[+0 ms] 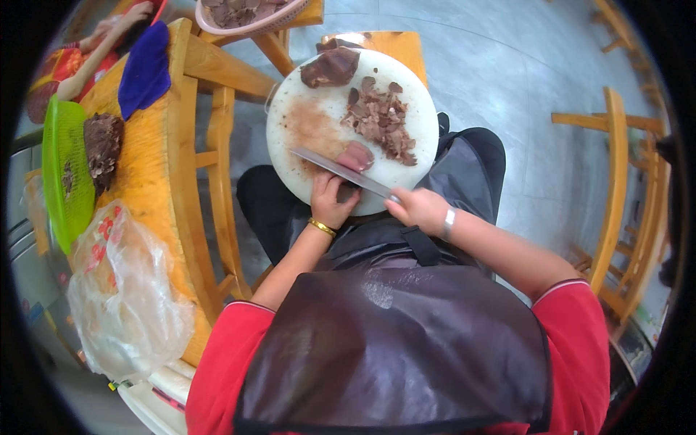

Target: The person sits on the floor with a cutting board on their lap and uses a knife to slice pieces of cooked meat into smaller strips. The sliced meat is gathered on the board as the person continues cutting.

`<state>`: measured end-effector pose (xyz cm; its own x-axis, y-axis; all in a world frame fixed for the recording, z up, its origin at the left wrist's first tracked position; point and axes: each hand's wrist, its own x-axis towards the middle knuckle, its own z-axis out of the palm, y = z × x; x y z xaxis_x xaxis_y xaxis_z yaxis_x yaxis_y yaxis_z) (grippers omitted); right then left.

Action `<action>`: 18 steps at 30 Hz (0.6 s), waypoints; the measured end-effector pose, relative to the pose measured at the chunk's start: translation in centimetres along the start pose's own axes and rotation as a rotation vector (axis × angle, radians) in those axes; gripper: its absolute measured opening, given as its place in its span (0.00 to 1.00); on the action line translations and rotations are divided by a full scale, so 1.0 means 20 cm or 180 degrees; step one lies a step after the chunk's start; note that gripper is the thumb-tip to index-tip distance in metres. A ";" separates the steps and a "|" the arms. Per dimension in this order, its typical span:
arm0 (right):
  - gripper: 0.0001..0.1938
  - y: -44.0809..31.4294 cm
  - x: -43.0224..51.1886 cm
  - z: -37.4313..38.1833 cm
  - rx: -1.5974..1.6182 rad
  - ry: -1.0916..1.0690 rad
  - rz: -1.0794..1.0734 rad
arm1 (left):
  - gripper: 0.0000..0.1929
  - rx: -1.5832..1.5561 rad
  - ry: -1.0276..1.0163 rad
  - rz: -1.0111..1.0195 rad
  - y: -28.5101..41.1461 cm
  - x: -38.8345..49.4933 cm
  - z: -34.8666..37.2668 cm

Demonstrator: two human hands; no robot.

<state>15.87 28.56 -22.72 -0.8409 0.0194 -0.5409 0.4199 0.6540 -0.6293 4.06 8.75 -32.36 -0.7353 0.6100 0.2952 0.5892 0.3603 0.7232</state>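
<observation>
A round white cutting board [321, 98] lies in front of me, its near edge by my lap. My right hand [416, 209] grips the handle of a knife [342, 171], whose blade slants up and left across the board. My left hand [331, 198] presses fingertips beside the blade, on a dark piece of meat mostly hidden under the fingers. Just beyond the blade rest pinkish cut slices of meat [356, 156]. A heap of brown sliced meat [383, 119] covers the board's right part. At the far edge sits a larger uncut chunk of cooked meat [330, 68].
Beneath the board's far side shows a wooden stool [402, 46]. A pink basket [277, 22] holds more meat. On the left wooden table [147, 157] are a purple cloth [145, 70], a green basket [65, 174], a dark meat chunk [103, 147] and a plastic bag [130, 293]. Another person's arm [103, 51] reaches in.
</observation>
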 end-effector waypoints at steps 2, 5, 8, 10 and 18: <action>0.20 -0.05 0.21 0.10 0.0012 0.0440 -0.0232 | 0.20 -0.0070 -0.0050 -0.0093 0.00 -0.01 -0.01; 0.20 -0.05 0.31 0.08 0.0084 0.0221 -0.0284 | 0.20 -0.0056 -0.0015 0.0017 0.02 -0.02 -0.02; 0.18 -0.01 0.28 -0.04 0.1149 0.0004 -0.0173 | 0.19 0.0095 0.0024 0.0140 0.03 -0.02 -0.02; 0.17 -0.04 0.18 -0.06 0.1069 0.0009 -0.0113 | 0.20 0.0142 0.0068 0.0226 0.03 -0.02 -0.02; 0.17 -0.03 -0.31 -0.14 0.0143 0.0169 -0.0218 | 0.22 0.0075 -0.0109 0.0009 0.00 -0.02 -0.01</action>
<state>19.96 30.11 -17.42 -0.8845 0.0167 -0.4662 0.3748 0.6206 -0.6888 4.37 8.33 -32.28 -0.7221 0.6347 0.2753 0.5992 0.3749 0.7074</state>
